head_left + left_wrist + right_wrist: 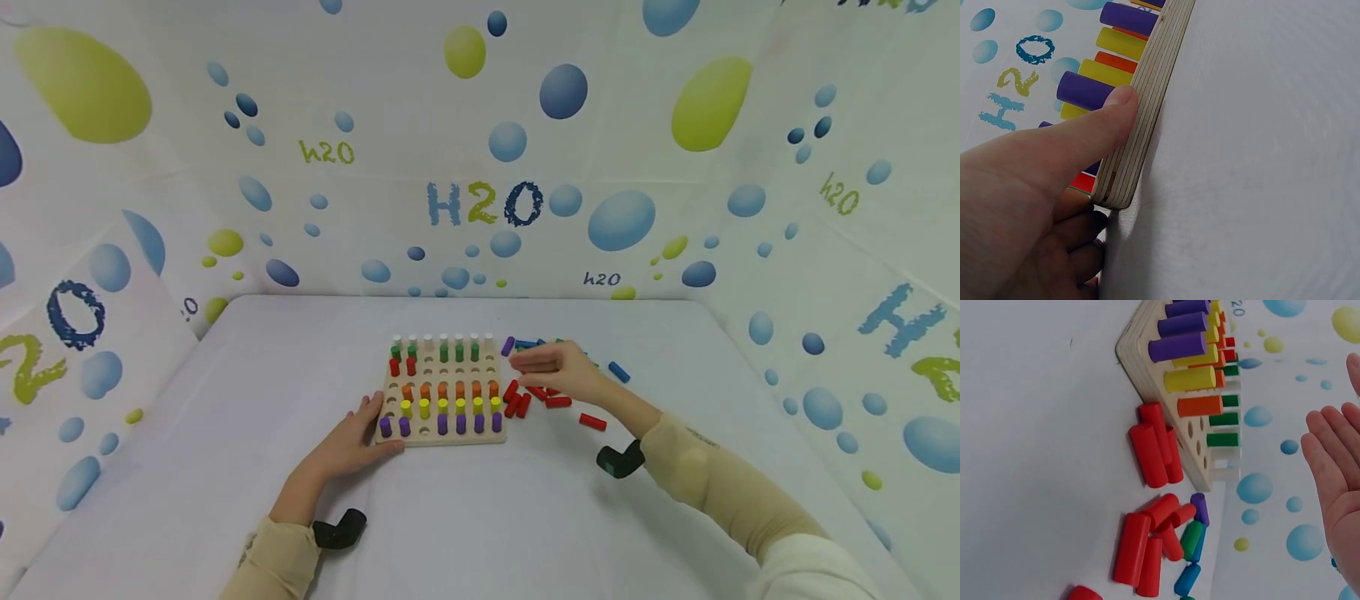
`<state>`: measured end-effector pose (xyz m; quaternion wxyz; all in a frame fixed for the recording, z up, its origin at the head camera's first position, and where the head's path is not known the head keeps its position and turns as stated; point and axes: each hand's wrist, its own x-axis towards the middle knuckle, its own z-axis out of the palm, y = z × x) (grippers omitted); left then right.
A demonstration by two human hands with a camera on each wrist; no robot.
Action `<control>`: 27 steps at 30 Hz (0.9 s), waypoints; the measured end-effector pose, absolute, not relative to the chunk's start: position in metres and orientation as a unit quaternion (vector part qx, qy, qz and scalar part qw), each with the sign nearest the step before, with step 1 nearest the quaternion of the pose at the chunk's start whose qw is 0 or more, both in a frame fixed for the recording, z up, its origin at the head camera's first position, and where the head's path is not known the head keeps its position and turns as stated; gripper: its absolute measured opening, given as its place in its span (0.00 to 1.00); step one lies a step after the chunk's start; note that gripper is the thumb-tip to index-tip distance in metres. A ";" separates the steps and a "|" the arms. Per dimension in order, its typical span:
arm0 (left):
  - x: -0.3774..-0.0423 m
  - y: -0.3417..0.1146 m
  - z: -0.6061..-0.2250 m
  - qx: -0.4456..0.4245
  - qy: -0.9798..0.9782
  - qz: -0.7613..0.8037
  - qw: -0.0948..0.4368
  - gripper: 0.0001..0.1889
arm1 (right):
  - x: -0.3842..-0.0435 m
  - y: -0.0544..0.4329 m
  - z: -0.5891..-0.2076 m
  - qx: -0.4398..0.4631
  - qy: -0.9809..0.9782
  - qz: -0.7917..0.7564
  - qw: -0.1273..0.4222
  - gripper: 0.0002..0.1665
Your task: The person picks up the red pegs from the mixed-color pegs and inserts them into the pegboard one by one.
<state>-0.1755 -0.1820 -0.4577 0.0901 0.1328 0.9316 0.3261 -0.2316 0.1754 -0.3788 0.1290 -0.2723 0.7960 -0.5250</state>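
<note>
A wooden pegboard [442, 442] holds rows of coloured pegs, from white at the back to purple at the front. My left hand [348, 437] grips its near left corner. The thumb [1124, 100] lies on the layered front edge, beside a purple peg [1085, 91], while the other fingers go round the left side. To the right of the board my right hand [562, 371] hovers over loose pegs, its fingers straight and together. In the right wrist view, the palm [1344, 512] shows nothing in it. Loose red pegs [1132, 549] lie near the board, some leaning on others.
Behind the red pegs lie a loose purple peg [508, 346], a green peg [1191, 539] and blue pegs [618, 372]. One red peg [592, 422] lies apart at the right. A white cloth covers the table [480, 517], and a patterned curtain [390, 108] hangs behind it.
</note>
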 end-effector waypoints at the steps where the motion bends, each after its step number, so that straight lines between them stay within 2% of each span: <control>1: -0.176 -0.182 -0.457 0.134 0.932 0.325 0.090 0.52 | -0.231 0.178 -0.378 -0.271 0.795 -0.527 0.129 0.27; 12: -0.176 -0.182 -0.456 0.132 0.931 0.326 0.092 0.52 | -0.222 0.198 -0.369 -0.261 0.808 -0.516 0.116 0.25; 27: -0.176 -0.182 -0.457 0.132 0.932 0.324 0.094 0.52 | -0.220 0.216 -0.374 -0.244 0.811 -0.519 0.115 0.23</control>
